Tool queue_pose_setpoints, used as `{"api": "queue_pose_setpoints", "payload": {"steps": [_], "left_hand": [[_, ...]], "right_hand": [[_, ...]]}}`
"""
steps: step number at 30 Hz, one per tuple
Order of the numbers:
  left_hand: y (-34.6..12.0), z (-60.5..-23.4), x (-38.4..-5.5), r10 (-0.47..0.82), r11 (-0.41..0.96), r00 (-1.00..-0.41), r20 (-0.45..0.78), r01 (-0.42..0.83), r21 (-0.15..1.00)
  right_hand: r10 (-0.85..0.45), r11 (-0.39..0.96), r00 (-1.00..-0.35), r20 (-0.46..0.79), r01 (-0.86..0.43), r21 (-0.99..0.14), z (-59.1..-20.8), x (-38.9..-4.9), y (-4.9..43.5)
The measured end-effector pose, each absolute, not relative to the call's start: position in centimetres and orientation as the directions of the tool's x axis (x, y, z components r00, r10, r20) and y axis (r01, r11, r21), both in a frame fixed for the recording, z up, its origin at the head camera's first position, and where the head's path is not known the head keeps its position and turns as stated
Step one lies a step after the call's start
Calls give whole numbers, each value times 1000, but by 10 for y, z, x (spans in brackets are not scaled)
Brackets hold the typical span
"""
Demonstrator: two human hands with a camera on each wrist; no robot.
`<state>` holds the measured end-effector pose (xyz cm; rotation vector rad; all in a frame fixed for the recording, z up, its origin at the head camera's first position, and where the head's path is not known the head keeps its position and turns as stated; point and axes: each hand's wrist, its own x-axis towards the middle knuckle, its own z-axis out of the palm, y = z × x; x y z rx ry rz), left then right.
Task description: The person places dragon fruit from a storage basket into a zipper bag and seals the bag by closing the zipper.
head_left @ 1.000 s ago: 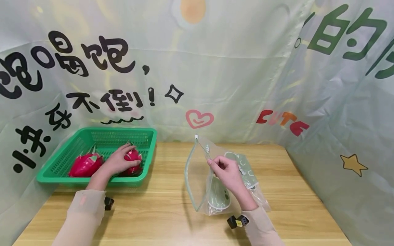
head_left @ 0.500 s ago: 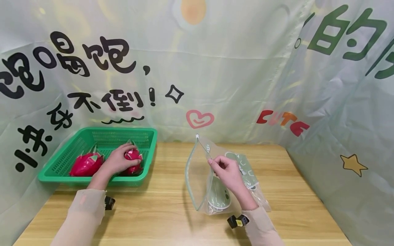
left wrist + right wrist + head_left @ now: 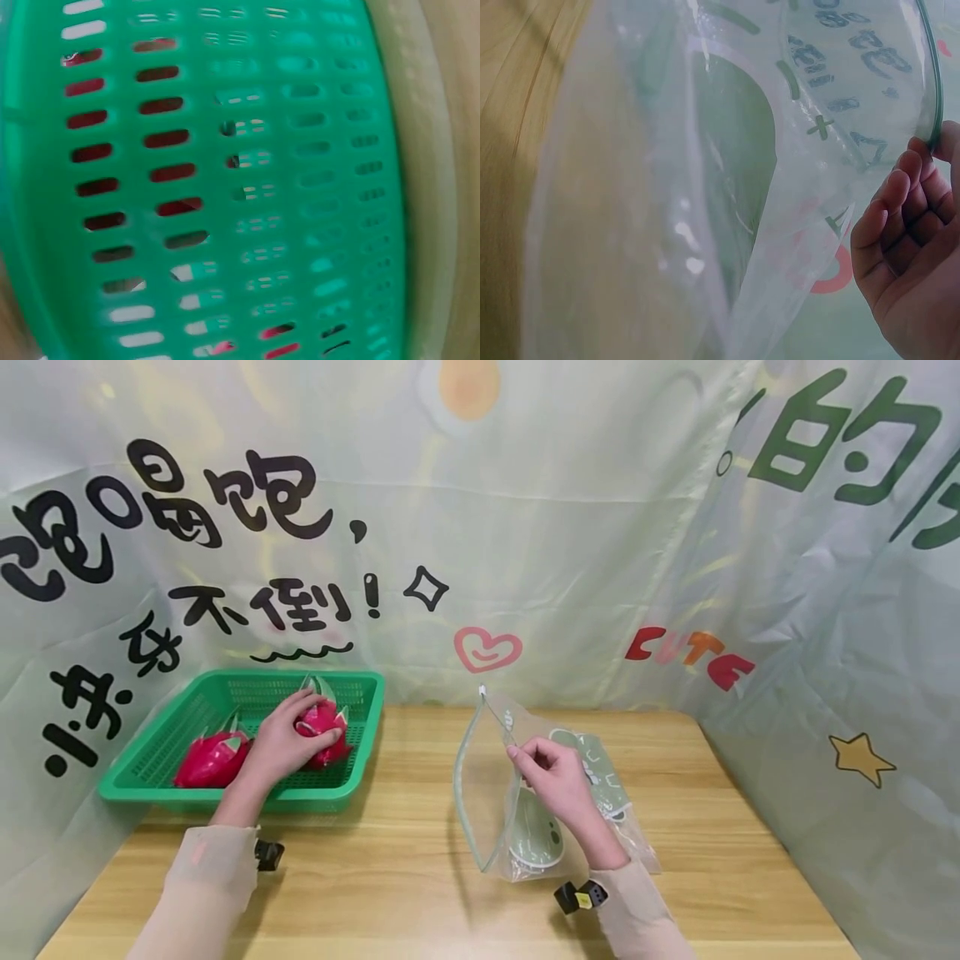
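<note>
In the head view, my left hand (image 3: pixel 281 739) grips a pink-red dragon fruit (image 3: pixel 322 720) with green-tipped scales, at the right side of a green plastic basket (image 3: pixel 377 718). A second dragon fruit (image 3: pixel 213 760) lies to the left of that hand. The left wrist view is filled by the basket's slotted wall (image 3: pixel 289 238), with red fruit showing through its slots; the hand is hidden there. My right hand (image 3: pixel 561 781) pinches the mouth edge of a clear zip bag (image 3: pixel 480 793) with pale-green printed patches. The right wrist view shows the curled fingers (image 3: pixel 889 214) at the bag's green zip strip (image 3: pixel 935 90).
A wooden table (image 3: pixel 375 893) carries the basket at left and the bag right of the middle. The bag's mouth gapes toward the left, its white slider (image 3: pixel 482 692) at the top. A printed cloth (image 3: pixel 570 568) hangs behind and at both sides.
My left hand has raised the gripped dragon fruit slightly from its place in the basket, and more of its green top shows. The right hand and the bag stay practically still.
</note>
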<state>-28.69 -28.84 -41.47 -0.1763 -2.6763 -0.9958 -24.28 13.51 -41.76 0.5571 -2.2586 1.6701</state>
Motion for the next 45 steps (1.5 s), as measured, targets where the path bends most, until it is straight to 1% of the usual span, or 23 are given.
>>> {"api": "queue_pose_setpoints", "payload": {"steps": [6, 13, 23, 28, 32, 38, 45], "left_hand": [[-282, -406, -282, -20, 719, -933, 359, 236, 653], [-272, -404, -274, -94, 677, -895, 437, 264, 687], [-255, -398, -264, -216, 604, -811, 543, 326, 727], [-241, -398, -257, -297, 536, -768, 567, 357, 765], [-226, -400, -253, -345, 462, -756, 556, 379, 802], [-200, -402, -246, -353, 352, -755, 553, 440, 826], [-169, -405, -241, -322, 266, -728, 605, 544, 796]], "right_hand": [[-141, 251, -888, 438, -460, -852, -416, -242, 134], [-139, 250, -892, 431, -452, -856, -416, -242, 134], [-137, 245, -884, 447, -468, -849, -417, -243, 134], [-136, 240, -886, 443, -463, -853, -416, -241, 133], [-138, 238, -889, 437, -459, -856, -416, -240, 133], [-135, 232, -884, 448, -467, -853, -417, -240, 134], [-136, 226, -887, 441, -461, -858, -416, -241, 136]]}}
